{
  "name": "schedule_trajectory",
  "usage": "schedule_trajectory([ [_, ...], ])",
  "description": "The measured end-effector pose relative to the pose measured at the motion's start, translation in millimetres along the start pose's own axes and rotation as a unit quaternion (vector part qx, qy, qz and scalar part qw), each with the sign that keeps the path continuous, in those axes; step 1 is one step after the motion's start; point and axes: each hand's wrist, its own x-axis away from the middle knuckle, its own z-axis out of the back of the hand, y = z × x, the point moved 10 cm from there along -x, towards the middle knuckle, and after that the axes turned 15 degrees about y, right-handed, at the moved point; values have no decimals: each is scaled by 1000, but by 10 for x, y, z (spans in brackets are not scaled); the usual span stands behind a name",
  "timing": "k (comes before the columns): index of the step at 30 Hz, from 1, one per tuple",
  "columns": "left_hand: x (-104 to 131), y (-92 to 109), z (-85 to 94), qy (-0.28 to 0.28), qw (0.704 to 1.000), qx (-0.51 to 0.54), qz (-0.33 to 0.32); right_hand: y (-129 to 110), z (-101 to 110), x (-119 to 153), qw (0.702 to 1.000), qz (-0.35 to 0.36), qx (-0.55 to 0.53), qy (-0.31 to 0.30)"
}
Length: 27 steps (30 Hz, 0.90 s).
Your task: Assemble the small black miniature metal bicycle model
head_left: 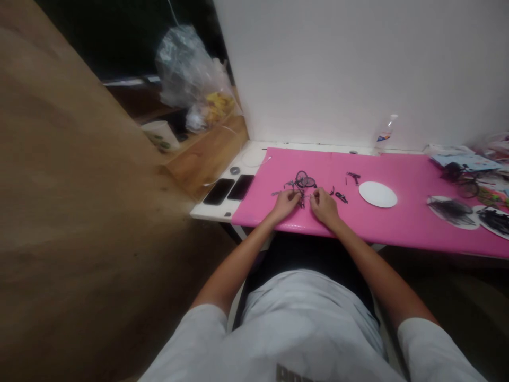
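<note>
Between my hands, close to the front of the pink mat, is a small dark model bicycle frame [302, 200]. My left hand [287, 204] is closed on it from the left, fingertips pinched together. From the right, my right hand [325, 208] pinches a thin small piece whose end points at the frame; its kind is too small to make out. Two miniature spoked wheels [302, 179] lie just beyond my fingers. Small black parts [341, 197] rest to the right of my right hand, and another black part [353, 178] lies farther back.
A white oval plate [377, 194] sits on the pink mat [405, 223]. Farther right are plates holding dark parts [495, 218] and a black model bicycle [461, 178]. Two phones [218, 191] lie at the table's left end. A clear bottle [386, 132] stands by the wall.
</note>
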Motion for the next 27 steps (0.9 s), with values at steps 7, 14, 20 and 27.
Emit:
schedule_trajectory([
  [7,-8,22,7,4,1000,-1,-8,-34,-33,-3,1000,23,14,-11],
  [14,-3,81,-11,-2,1000,6,-15,12,-88,-13,998,35,51,-15],
  [20,-3,90,-8,0,1000,10,-19,19,-102,-19,997,49,59,-5],
  [27,-8,70,-6,3,1000,9,-10,33,-118,-36,999,48,19,5],
])
